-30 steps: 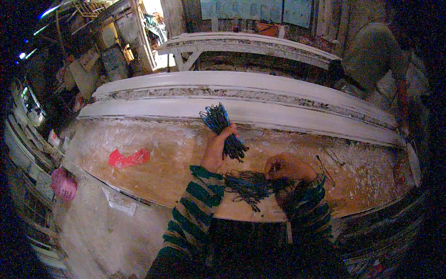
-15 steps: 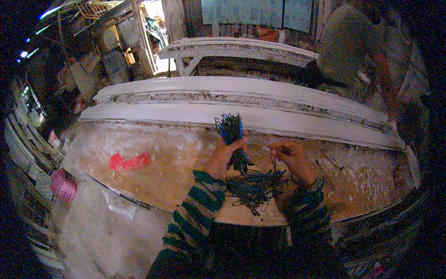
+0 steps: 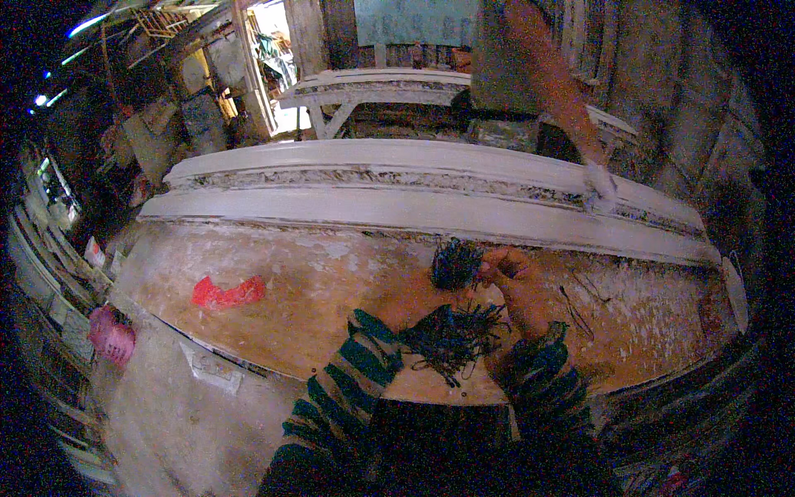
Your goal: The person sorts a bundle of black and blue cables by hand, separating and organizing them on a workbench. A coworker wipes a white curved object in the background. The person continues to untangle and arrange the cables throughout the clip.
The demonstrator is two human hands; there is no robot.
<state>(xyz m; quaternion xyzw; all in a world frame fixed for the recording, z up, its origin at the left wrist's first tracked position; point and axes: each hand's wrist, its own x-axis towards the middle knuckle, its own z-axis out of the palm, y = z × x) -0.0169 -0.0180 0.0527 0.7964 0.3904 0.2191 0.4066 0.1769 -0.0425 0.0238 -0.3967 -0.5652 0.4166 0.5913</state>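
My left hand (image 3: 421,291) is closed around a bundle of dark, thin wire-like loops (image 3: 454,262), with bluish glints, held above the wooden board. Right beside the bundle, my right hand (image 3: 512,275) has its fingers curled and pinched together; what sits between them is too blurred to name. Below both hands, a tangled pile of the same dark loops (image 3: 454,338) lies near the board's front edge. A couple of loose strands (image 3: 578,313) rest on the board to the right of my right hand.
Long white ledges (image 3: 348,207) run across the board's far side. A red scrap (image 3: 228,292) lies on the wooden board (image 3: 273,331) to the left. A pink basket (image 3: 113,335) stands at far left. Another person's arm (image 3: 567,99) reaches down to the white ledge at right.
My left hand has swung the bundle right and tipped it toward my right hand. The other person has moved left and now reaches an arm to the white ledge.
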